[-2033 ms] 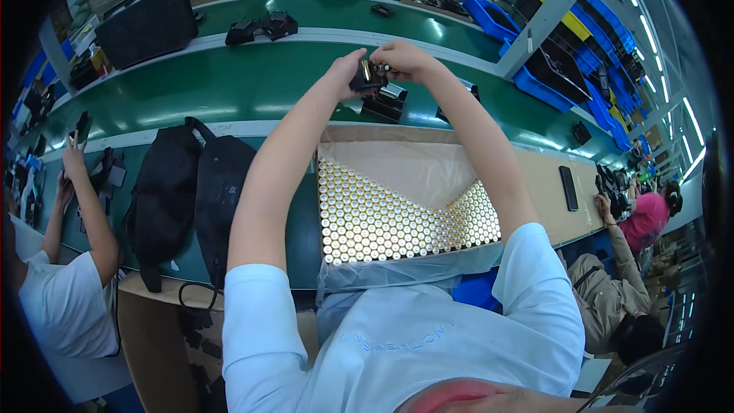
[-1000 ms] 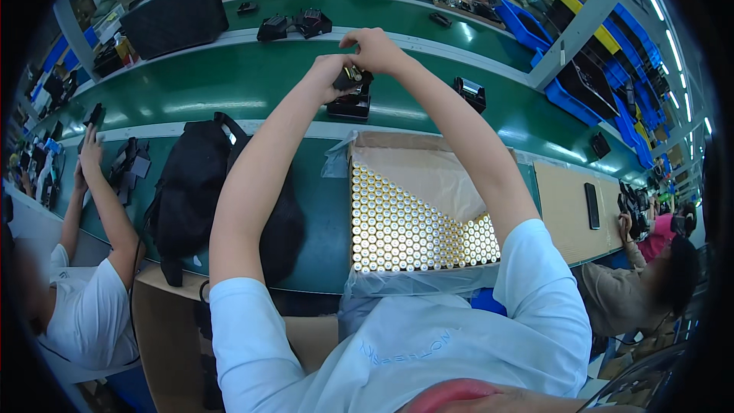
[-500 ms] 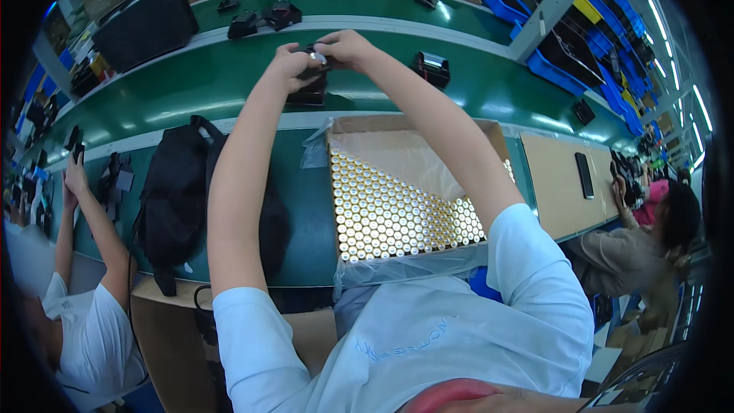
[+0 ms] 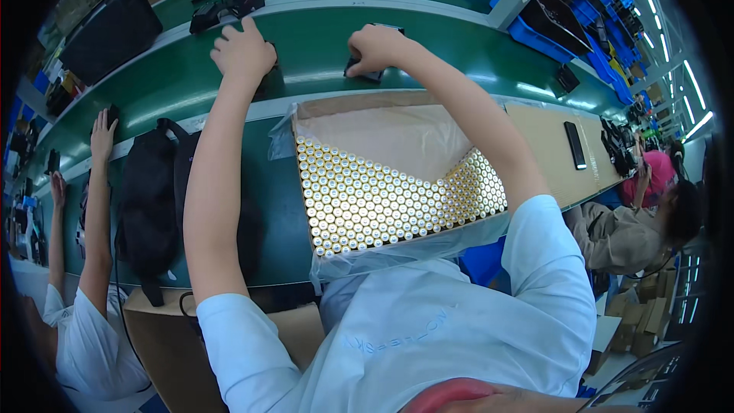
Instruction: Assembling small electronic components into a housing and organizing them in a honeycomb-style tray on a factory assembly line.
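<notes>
Holding a dark case (image 4: pixel 370 75) on the green belt (image 4: pixel 313 50) in the right hand (image 4: pixel 376 47), fingers curled over it, likely for steadiness. Reaching out with the left hand (image 4: pixel 245 53), fingers spread, seemingly empty; cannot tell whether touching the second case (image 4: pixel 269 82), partly hidden beside the left arm (image 4: pixel 214 176). Set nearer the body, presumably for easy reach: an open box (image 4: pixel 367 105) of upright cells (image 4: pixel 367 206), crossed by the right forearm (image 4: pixel 474 115). Crowding the left arm: black bags (image 4: pixel 149 191). Farther right: a phone (image 4: pixel 575 145) on cardboard (image 4: pixel 535 134). Beyond the belt: dark parts (image 4: pixel 246 1).
</notes>
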The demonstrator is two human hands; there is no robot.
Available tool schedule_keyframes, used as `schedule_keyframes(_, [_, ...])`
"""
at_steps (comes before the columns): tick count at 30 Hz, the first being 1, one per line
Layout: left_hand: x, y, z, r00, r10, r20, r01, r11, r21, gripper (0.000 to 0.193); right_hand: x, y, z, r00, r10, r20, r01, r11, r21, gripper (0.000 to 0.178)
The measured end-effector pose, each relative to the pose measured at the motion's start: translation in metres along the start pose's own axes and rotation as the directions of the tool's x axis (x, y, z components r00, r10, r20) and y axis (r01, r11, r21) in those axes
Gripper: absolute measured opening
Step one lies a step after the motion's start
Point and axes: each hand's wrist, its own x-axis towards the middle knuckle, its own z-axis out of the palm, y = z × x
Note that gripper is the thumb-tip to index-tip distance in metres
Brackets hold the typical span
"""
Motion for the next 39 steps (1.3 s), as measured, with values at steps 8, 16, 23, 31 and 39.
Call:
schedule_keyframes(8, [-0.014, 0.019, 0.014, 0.855, 0.519, -0.023, -0.519, 0.854, -0.028, 0.045, -0.006, 0.008, 0.037, 0.963, -0.219, -0.155, 0.169, 0.945, -0.281, 0.018])
schedule_keyframes(16, [-0.024, 0.029, 0.048, 0.695, 0.705, -0.144, -0.704, 0.625, -0.338, 0.048, -0.011, -0.009, 0.017, 0.947, -0.179, -0.266, 0.102, 0.955, -0.279, 0.01])
schedule_keyframes(23, [-0.022, 0.038, 0.033, 0.698, 0.713, -0.074, -0.663, 0.603, -0.444, 0.047, -0.027, -0.011, 0.024, 0.721, -0.249, -0.646, 0.247, 0.964, -0.097, 0.012])
schedule_keyframes(31, [-0.022, 0.044, 0.035, 0.86, 0.507, 0.048, -0.391, 0.718, -0.576, 0.046, -0.082, -0.09, 0.0, 0.889, -0.211, -0.405, 0.394, 0.805, 0.444, 0.021])
schedule_keyframes(39, [-0.022, 0.043, 0.025, 0.93, 0.269, 0.25, 0.118, 0.424, -0.898, 0.056, -0.069, -0.113, 0.013, 0.96, -0.278, 0.042, 0.201, 0.784, 0.587, 0.027])
